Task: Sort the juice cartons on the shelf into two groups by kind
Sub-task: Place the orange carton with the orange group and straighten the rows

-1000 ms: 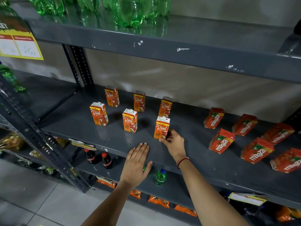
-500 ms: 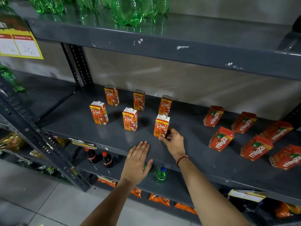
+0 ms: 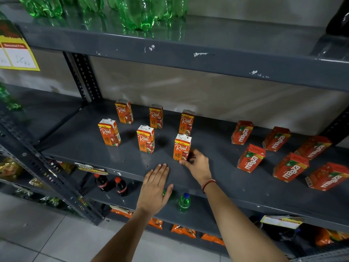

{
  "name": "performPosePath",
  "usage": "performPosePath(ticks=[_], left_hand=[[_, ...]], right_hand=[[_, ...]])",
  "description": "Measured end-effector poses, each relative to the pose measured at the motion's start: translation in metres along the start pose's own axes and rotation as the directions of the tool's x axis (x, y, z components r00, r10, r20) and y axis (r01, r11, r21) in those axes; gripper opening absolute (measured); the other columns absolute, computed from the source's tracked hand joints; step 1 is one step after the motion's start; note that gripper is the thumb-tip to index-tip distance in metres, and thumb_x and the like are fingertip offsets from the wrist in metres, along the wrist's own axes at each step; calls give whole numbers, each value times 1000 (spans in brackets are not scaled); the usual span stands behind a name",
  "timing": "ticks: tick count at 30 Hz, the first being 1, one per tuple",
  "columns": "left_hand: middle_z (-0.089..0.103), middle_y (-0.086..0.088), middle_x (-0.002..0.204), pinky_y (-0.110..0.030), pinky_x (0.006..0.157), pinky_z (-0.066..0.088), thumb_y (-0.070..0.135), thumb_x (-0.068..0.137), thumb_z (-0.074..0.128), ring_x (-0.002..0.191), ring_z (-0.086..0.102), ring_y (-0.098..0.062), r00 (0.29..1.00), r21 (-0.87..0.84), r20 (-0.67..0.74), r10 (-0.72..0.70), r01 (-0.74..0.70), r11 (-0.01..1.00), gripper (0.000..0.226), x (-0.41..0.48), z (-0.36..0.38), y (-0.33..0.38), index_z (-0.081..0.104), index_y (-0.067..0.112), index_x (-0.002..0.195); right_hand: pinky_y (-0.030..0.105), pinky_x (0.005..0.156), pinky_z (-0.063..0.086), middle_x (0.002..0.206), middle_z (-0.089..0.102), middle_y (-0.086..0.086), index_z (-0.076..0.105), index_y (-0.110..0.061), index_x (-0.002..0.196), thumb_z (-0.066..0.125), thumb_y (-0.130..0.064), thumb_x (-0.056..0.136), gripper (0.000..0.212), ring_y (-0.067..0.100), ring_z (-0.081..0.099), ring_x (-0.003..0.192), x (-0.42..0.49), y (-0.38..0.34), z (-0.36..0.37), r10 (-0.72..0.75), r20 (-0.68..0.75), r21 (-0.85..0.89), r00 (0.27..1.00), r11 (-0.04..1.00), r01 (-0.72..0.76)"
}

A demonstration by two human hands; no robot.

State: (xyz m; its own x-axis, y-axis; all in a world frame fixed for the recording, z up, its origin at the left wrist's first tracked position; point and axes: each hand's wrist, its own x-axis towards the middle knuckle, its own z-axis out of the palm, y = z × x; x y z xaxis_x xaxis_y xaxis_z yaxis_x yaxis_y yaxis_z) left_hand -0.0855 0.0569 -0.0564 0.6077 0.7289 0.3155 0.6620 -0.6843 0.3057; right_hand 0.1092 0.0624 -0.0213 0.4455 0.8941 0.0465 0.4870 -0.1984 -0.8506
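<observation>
Shelving of grey steel fills the view, and the middle shelf (image 3: 79, 142) carries two clusters of juice cartons. At about nine o'clock from the shelf's centre stand six Real cartons in two rows of three, all upright and apart from one another: the rear row at (image 3: 124, 111), (image 3: 156, 116) and (image 3: 186, 122), the front row at (image 3: 109, 132), (image 3: 145, 139) and (image 3: 182, 147).

The left hand (image 3: 155, 188) lies palm down on the shelf's front edge at six o'clock from the middle front carton, fingers pressed together and flat, thumb out to the side, holding nothing. Just beside it, the right hand (image 3: 198, 164) reaches the front-right Real carton from its four o'clock side; thumb and fingers curl around the carton's lower right corner and touch it, the carton standing on the shelf. A red thread band (image 3: 207, 184) circles that wrist.

Toward three o'clock, well apart from the Real group, six Maaza cartons sit leaning in the wide-angle view: rear ones at (image 3: 242, 132), (image 3: 276, 138) and (image 3: 313, 147), front ones at (image 3: 251, 158), (image 3: 290, 166) and (image 3: 327, 176).

Green plastic bottles (image 3: 137, 13) stand on the shelf above; two dark cola bottles (image 3: 111, 184) and a small green bottle (image 3: 184, 202) stand on the shelf below.
</observation>
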Motion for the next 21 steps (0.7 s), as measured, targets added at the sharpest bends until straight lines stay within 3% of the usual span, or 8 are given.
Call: performPosePath(ticks=[8, 10, 13, 16, 18, 21], left_hand=[[49, -11, 139, -38, 110, 20, 44, 95, 29, 131, 40, -23, 1000, 21, -4, 1, -1, 1000, 58, 0, -3, 2, 47, 6, 134], [50, -11, 138, -39, 109, 21, 46, 97, 25, 130, 41, -23, 1000, 15, -16, 3, -2, 1000, 59, 1, -4, 6, 49, 5, 133], [51, -10, 137, -38, 108, 23, 45, 98, 23, 130, 43, -22, 995, -23, -3, 104, -104, 994, 59, 7, 0, 28, 50, 6, 132], [51, -7, 138, -32, 107, 20, 41, 96, 33, 130, 42, -20, 979, -74, 16, 204, -202, 977, 53, 21, 9, 64, 50, 7, 132], [52, -7, 137, -31, 107, 23, 39, 94, 37, 129, 44, -20, 967, -95, 21, 255, -252, 963, 51, 32, 17, 91, 52, 7, 131], [56, -8, 133, -36, 102, 37, 42, 93, 37, 124, 49, -21, 952, -68, 62, 300, -295, 953, 52, 46, 27, 122, 56, 7, 126]], right_hand=[[6, 69, 43, 105, 62, 1, 57, -12, 111, 82, -20, 67, 51, 7, 58, 85, -12, -1, -7, -1, -19, 37, 1000, 999, 1], [10, 74, 47, 105, 60, 1, 58, -12, 114, 80, -20, 70, 49, 7, 58, 87, -22, 4, -15, 8, -83, 63, 997, 998, -3], [15, 74, 49, 100, 64, 2, 63, -11, 104, 74, -22, 77, 31, 8, 60, 83, -43, 18, -34, 47, -234, 87, 971, 996, -27], [21, 66, 51, 84, 64, 5, 61, -14, 82, 73, -20, 77, 14, 12, 61, 71, -65, 34, -63, 80, -486, 100, 870, 994, -35], [31, 67, 50, 75, 59, 6, 55, -13, 73, 74, -17, 76, 20, 21, 59, 70, -75, 42, -84, 85, -653, 69, 752, 996, -53], [41, 82, 48, 87, 58, 11, 56, -6, 90, 79, -21, 70, 33, 31, 55, 89, -77, 52, -110, 153, -720, 66, 677, 986, -153]])
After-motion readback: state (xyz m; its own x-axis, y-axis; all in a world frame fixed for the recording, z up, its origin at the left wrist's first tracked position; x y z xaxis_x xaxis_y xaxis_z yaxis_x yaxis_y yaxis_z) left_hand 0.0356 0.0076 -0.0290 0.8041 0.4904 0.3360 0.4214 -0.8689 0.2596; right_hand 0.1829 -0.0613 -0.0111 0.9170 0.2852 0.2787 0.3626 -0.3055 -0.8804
